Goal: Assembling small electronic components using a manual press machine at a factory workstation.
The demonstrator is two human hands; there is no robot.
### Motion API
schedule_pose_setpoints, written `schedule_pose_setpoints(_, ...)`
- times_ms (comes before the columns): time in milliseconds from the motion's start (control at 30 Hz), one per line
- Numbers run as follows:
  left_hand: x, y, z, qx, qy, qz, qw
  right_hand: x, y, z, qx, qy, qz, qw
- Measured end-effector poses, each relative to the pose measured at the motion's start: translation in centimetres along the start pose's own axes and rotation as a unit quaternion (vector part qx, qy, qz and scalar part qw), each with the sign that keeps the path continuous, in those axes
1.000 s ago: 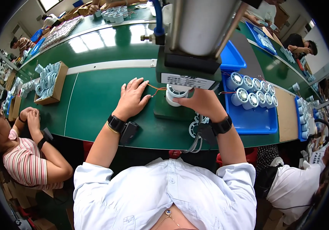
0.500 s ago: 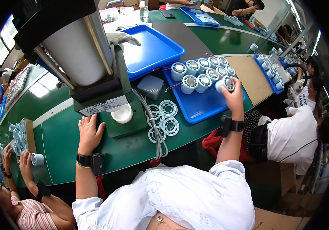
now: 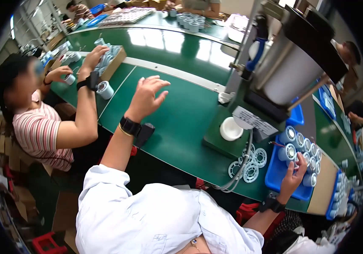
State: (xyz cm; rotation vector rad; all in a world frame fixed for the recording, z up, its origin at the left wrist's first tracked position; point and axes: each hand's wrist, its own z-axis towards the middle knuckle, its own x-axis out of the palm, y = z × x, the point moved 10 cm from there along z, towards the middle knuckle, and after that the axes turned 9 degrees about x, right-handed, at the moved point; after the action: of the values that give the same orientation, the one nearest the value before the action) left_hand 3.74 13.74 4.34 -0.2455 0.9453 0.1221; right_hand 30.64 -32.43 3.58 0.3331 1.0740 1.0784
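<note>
My left hand (image 3: 149,96) is raised over the green tabletop, fingers apart and holding nothing. Nearest to it on the left is a single pale blue cylinder (image 3: 105,90) standing by a carton. At the right, my right hand (image 3: 292,180) hovers over a blue tray (image 3: 275,172); its thumb and index finger are apart, with nothing visible between them. Several pale cylindrical motor housings (image 3: 289,151) with slotted round tops stand in that tray, close to those fingertips. A bench press (image 3: 289,72) stands between my hands, with a white round cup (image 3: 231,128) on its green base.
Loose slotted plastic rings (image 3: 250,172) lie beside grey cables (image 3: 241,169) in front of the press. A co-worker in a striped shirt (image 3: 41,131) works at the left, one hand (image 3: 92,59) at a carton (image 3: 116,63) of pale blue parts. Another blue tray (image 3: 334,201) is at far right.
The view has swung left. My left hand has lifted off the table beside the press and moved left. My right hand no longer holds the motor housing it gripped above the tray.
</note>
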Motion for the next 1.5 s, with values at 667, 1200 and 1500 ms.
schedule_pose_setpoints(667, 2.2, 0.5, -4.2, -0.168, 0.063, -0.249, 0.952, 7.5, 5.2, -0.9, -0.042, 0.157, 0.112, 0.980)
schedule_pose_setpoints(1200, 5.1, -16.1, 5.1, 0.094, 0.020, -0.332, 0.938, 8.3, 5.6, -1.3, -0.019, 0.208, 0.098, 0.973)
schedule_pose_setpoints(1500, 8.1, -16.6, 5.5, -0.025, 0.183, -0.481, 0.857, 8.4, 6.4, -0.4, -0.011, 0.202, 0.101, 0.974)
